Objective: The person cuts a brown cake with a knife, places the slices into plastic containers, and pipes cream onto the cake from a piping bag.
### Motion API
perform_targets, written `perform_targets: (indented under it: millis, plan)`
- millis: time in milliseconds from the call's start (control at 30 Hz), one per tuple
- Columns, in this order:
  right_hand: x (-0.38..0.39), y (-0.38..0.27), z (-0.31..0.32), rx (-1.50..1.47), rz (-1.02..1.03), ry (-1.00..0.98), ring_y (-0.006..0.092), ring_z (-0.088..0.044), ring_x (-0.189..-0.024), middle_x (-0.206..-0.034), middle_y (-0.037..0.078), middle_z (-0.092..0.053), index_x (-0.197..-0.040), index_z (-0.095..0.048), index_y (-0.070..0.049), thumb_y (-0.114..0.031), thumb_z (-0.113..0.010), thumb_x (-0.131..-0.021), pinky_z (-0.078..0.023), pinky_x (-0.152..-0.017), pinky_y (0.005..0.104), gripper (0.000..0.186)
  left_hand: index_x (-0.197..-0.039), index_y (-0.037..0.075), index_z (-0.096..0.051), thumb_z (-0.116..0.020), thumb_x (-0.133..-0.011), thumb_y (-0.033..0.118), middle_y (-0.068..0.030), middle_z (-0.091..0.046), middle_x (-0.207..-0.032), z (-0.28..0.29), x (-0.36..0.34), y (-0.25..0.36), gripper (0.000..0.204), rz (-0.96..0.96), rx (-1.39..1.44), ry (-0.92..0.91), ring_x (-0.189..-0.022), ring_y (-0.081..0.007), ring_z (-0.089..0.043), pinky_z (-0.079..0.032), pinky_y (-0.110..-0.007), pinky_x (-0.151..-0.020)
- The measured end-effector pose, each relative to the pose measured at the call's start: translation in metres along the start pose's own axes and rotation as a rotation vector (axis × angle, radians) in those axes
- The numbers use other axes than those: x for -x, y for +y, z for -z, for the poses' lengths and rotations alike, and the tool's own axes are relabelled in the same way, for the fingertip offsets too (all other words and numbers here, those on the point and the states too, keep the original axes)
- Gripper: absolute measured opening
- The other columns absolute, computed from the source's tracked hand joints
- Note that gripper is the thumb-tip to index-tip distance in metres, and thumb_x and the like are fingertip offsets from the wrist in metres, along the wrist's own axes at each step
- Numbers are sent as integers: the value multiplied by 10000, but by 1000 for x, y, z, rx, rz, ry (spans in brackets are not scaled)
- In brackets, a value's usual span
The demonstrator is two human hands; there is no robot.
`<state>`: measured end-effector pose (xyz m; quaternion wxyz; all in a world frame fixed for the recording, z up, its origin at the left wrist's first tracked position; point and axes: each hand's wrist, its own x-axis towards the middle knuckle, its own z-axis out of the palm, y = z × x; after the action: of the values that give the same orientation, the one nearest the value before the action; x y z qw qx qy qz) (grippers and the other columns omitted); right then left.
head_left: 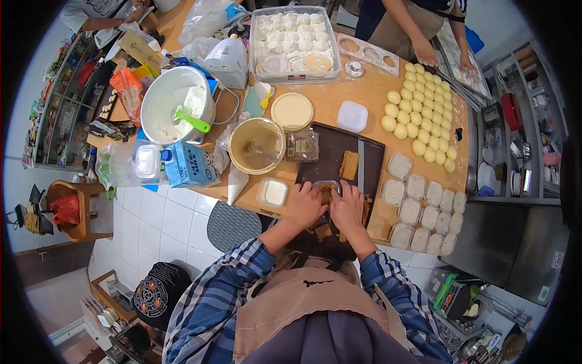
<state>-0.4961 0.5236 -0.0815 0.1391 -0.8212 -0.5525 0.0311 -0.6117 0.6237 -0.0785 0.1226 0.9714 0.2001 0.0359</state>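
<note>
My left hand [306, 205] and my right hand [346, 208] grip a small rounded-square clear container or cutter [327, 185] from either side, over brown cake inside it. They are on a dark tray [309, 138], where a rectangular cake piece [349, 164] lies above my hands and broken pieces [322, 232] lie below them. A long metal blade or bar [361, 161] lies along the tray's right side. Left of the tray sit a filled small container [273, 193] and a white piping bag [236, 183].
Left are a bowl with green spatula [159, 103], blue carton [185, 164] and cream tub [245, 138]. Dough balls [418, 109] and filled small containers [424, 212] cover the right. A large bin [294, 42] stands behind. Co-workers' arms [412, 42] show at the back; another person [154, 291] is lower left.
</note>
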Motion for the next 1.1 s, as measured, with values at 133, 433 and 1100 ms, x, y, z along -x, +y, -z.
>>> perform_targets:
  millis: [133,433,1100]
  plan:
    - [0,1,-4,5,-18,-10,281,-457,-1033,-1199,132,-507,-978,-648,-51,-174,-621,-723,-367,-854,420,284,-887,56,-667,-651,-712,379,-37,-609,-1027,4,-2,0,368,4,10,-53,-965,-194,-475,-368,-351,-787]
    - [3,5,-3,-51,-44,1,293,-446,-1054,-1220,135,-485,-1017,-638,-78,-156,-614,-738,-370,-861,430,290,-885,59,-666,-666,-698,380,-36,-606,-1030,1,-1,0,372,4,22,13,-966,-198,-474,-366,-353,-786]
    - [-2,5,-8,8,-22,-47,305,-431,-1070,-1292,143,-439,-1096,-612,-134,-177,-619,-732,-343,-884,440,366,-1120,76,-541,-592,-779,333,-53,-519,-1026,-5,-2,1,430,-27,-2,13,-948,-237,-455,-351,-383,-808]
